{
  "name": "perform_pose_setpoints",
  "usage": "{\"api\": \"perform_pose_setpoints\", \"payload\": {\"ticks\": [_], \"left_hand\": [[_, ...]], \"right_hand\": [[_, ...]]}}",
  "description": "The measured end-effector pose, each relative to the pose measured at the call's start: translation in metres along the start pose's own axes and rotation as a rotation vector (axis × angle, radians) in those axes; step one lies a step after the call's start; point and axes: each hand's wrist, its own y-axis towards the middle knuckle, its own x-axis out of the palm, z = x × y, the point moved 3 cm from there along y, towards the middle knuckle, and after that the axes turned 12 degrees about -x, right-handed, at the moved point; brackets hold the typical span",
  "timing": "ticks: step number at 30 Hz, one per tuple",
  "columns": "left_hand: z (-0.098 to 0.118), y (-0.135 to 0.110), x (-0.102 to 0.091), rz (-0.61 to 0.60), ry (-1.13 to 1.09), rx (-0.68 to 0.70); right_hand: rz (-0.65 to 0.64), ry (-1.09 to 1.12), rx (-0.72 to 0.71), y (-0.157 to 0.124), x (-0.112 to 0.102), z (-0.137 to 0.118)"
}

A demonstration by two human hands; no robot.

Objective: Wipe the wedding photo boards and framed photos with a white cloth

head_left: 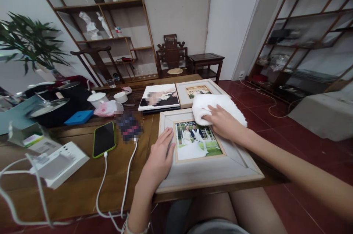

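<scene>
A light picture frame (209, 173) with a photo of two people in wedding clothes (197, 140) lies flat at the table's front edge. My left hand (162, 153) rests on its left border, fingers stretched out and close together. A folded white towel (212, 103) is gripped in my right hand (220, 120), over the upper right part of this frame. Partly under the towel, a second light frame (182, 89) lies behind the first. Left of that one sits a white-edged photo panel (160, 96) on top of something dark.
A green-edged phone (104, 140) on a white cable and a blurred-out item (128, 127) lie left of the frames. Farther left are an opened white box (63, 162), a blue box (79, 117), white cups (120, 97) and dark pots (51, 105). Shelves (110, 6) and a wooden chair (171, 56) stand behind.
</scene>
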Motion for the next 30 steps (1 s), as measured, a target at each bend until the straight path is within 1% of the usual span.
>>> {"api": "perform_pose_setpoints", "payload": {"ticks": [3, 7, 9, 12, 14, 16, 18, 20, 25, 28, 30], "left_hand": [[0.0, 0.0, 0.0, 0.009, 0.002, -0.001], [0.001, 0.001, 0.001, 0.018, 0.004, 0.003], [0.001, 0.0, 0.001, 0.026, 0.003, 0.009], [0.0, 0.0, 0.001, 0.04, -0.006, 0.019], [0.001, -0.001, 0.001, 0.042, -0.008, 0.018], [0.001, -0.001, 0.0, 0.038, -0.003, 0.017], [0.001, -0.001, 0.001, 0.024, 0.004, 0.018], [0.001, -0.001, 0.001, 0.013, 0.007, 0.016], [0.0, -0.001, 0.001, 0.016, 0.002, 0.025], [0.0, -0.001, 0.001, 0.017, -0.003, 0.021], [0.0, -0.001, 0.001, 0.016, -0.006, 0.014]], "right_hand": [[-0.05, 0.036, -0.057, -0.013, -0.012, -0.023], [-0.157, 0.189, -0.127, -0.046, -0.038, -0.056], [-0.204, 0.269, -0.145, -0.063, -0.045, -0.071], [-0.227, 0.36, -0.204, -0.078, -0.044, -0.092], [-0.195, 0.396, -0.236, -0.08, -0.038, -0.102], [-0.154, 0.408, -0.219, -0.076, -0.034, -0.107], [-0.118, 0.387, -0.17, -0.069, -0.03, -0.102], [-0.079, 0.33, -0.111, -0.057, -0.026, -0.088], [0.029, 0.125, 0.043, -0.017, -0.007, -0.03], [0.053, 0.073, 0.046, 0.005, 0.002, -0.006], [0.041, 0.077, 0.0, 0.013, 0.004, -0.002]]}}
